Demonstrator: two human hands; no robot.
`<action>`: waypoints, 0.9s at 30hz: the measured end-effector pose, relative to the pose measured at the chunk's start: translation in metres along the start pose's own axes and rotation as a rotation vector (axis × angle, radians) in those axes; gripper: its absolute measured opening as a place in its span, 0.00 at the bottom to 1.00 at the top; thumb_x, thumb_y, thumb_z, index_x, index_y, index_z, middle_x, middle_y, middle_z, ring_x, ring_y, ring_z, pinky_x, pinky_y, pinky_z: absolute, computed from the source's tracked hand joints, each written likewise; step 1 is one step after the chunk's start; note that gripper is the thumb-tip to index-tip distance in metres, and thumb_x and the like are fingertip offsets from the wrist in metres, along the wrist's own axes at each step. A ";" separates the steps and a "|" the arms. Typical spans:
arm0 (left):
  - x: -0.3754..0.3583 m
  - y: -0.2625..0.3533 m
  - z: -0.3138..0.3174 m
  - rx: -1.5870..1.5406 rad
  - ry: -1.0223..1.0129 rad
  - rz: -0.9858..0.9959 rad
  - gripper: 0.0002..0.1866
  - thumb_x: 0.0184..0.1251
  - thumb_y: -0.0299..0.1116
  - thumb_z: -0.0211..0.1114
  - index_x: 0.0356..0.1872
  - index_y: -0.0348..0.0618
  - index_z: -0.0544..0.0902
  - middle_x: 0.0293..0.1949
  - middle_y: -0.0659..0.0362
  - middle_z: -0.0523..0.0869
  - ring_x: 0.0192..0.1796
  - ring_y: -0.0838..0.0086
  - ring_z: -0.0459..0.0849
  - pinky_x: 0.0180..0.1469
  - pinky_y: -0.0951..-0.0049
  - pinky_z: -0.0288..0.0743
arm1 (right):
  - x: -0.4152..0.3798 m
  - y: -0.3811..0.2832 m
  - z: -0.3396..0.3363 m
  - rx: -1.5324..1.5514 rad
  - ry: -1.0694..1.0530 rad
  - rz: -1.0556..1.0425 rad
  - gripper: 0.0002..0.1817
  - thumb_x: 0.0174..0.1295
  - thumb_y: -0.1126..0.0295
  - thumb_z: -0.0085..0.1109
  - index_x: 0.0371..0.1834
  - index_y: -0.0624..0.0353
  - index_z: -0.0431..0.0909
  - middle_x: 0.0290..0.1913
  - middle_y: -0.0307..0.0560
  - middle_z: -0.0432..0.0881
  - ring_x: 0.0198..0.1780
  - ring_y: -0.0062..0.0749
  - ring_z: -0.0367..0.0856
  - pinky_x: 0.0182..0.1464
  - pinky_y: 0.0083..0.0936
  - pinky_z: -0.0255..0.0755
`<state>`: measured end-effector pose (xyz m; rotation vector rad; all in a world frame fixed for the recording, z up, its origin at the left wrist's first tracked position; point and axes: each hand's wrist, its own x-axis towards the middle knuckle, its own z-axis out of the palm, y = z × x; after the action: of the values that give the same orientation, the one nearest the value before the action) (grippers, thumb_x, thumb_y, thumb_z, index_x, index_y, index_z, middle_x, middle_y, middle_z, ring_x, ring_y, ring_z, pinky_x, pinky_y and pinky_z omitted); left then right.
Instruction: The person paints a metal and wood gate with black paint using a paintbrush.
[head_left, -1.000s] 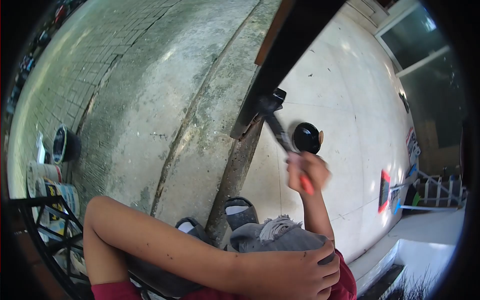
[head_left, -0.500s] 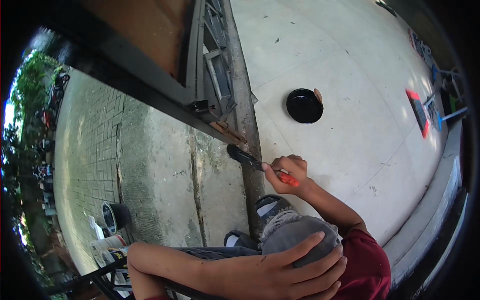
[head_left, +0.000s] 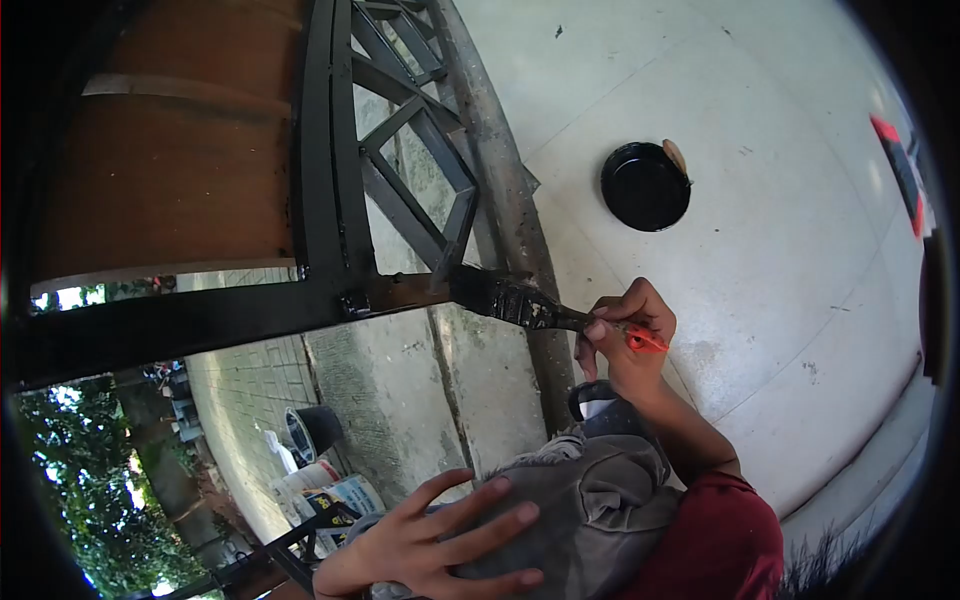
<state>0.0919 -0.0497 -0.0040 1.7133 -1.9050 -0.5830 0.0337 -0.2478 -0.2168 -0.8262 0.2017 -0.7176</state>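
My right hand (head_left: 630, 335) pinches the handle of a paintbrush (head_left: 515, 300), whose end is red. The brush's dark, paint-coated bristles point left and meet the lower bar of a dark metal gate (head_left: 330, 300), at a brownish stretch (head_left: 405, 291) of that bar. My left hand (head_left: 450, 545) lies on my knee in grey trousers (head_left: 610, 500), its fingers spread and holding nothing. Beyond my right hand, a round black container of dark paint (head_left: 645, 187) stands on the pale floor, with a tan flat piece (head_left: 675, 156) at its rim.
Diamond-shaped metal bars (head_left: 420, 170) and brown panels (head_left: 180, 180) fill the gate. A concrete ledge (head_left: 500, 180) runs alongside it. A dark bucket (head_left: 315, 430) and paint cans (head_left: 335, 498) stand lower left. A red and black object (head_left: 900, 175) lies at far right.
My view has shifted closer to the gate. The brush has gone from below the gate's corner up to its lower bar. My left hand has slid left over the knee, fingers still spread.
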 end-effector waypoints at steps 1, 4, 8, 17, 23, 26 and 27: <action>-0.011 -0.003 0.002 0.056 -0.014 -0.115 0.21 0.71 0.45 0.58 0.57 0.43 0.77 0.60 0.49 0.80 0.62 0.55 0.79 0.65 0.48 0.71 | 0.004 0.005 0.001 0.033 0.004 -0.002 0.11 0.65 0.83 0.63 0.38 0.66 0.67 0.21 0.49 0.79 0.15 0.24 0.76 0.17 0.19 0.65; -0.054 -0.006 0.016 0.157 0.033 -0.398 0.31 0.64 0.59 0.61 0.56 0.43 0.78 0.53 0.49 0.84 0.54 0.58 0.84 0.61 0.52 0.71 | 0.018 0.013 0.001 0.078 0.005 0.005 0.10 0.64 0.85 0.63 0.37 0.68 0.68 0.22 0.51 0.79 0.15 0.25 0.76 0.18 0.20 0.67; -0.100 0.004 0.009 0.413 -0.111 -0.854 0.28 0.60 0.55 0.69 0.51 0.42 0.83 0.47 0.55 0.86 0.52 0.59 0.84 0.57 0.55 0.72 | 0.033 0.027 -0.002 0.144 0.016 0.042 0.09 0.65 0.82 0.62 0.37 0.69 0.69 0.24 0.53 0.79 0.15 0.28 0.77 0.18 0.20 0.68; -0.096 0.032 0.001 0.330 -0.020 -1.231 0.21 0.51 0.35 0.77 0.46 0.39 0.85 0.43 0.53 0.87 0.48 0.57 0.83 0.53 0.61 0.73 | 0.051 0.016 -0.016 0.112 -0.179 0.114 0.12 0.70 0.70 0.60 0.36 0.73 0.78 0.27 0.56 0.79 0.19 0.31 0.80 0.25 0.24 0.73; -0.095 0.010 -0.003 0.352 -0.094 -1.260 0.21 0.57 0.38 0.74 0.50 0.40 0.83 0.38 0.53 0.84 0.45 0.55 0.82 0.53 0.59 0.72 | 0.054 0.006 -0.026 0.135 -0.193 0.182 0.10 0.66 0.72 0.63 0.37 0.72 0.79 0.29 0.53 0.80 0.24 0.28 0.79 0.27 0.20 0.70; -0.077 -0.010 -0.001 0.309 -0.128 -1.167 0.21 0.59 0.39 0.74 0.50 0.40 0.83 0.38 0.52 0.83 0.46 0.54 0.81 0.54 0.58 0.72 | 0.046 -0.023 -0.038 -0.028 -0.087 0.048 0.09 0.64 0.80 0.65 0.42 0.70 0.75 0.28 0.48 0.79 0.23 0.22 0.75 0.25 0.17 0.67; -0.074 -0.018 0.001 0.275 -0.128 -1.126 0.21 0.58 0.40 0.74 0.50 0.40 0.83 0.38 0.52 0.83 0.46 0.53 0.81 0.54 0.58 0.71 | 0.046 -0.040 -0.047 -0.083 -0.089 0.036 0.09 0.64 0.80 0.65 0.42 0.70 0.75 0.28 0.48 0.79 0.23 0.22 0.75 0.25 0.17 0.67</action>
<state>0.1106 0.0222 -0.0224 2.9372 -0.9377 -0.8350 0.0283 -0.3244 -0.2141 -0.9292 0.1668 -0.6403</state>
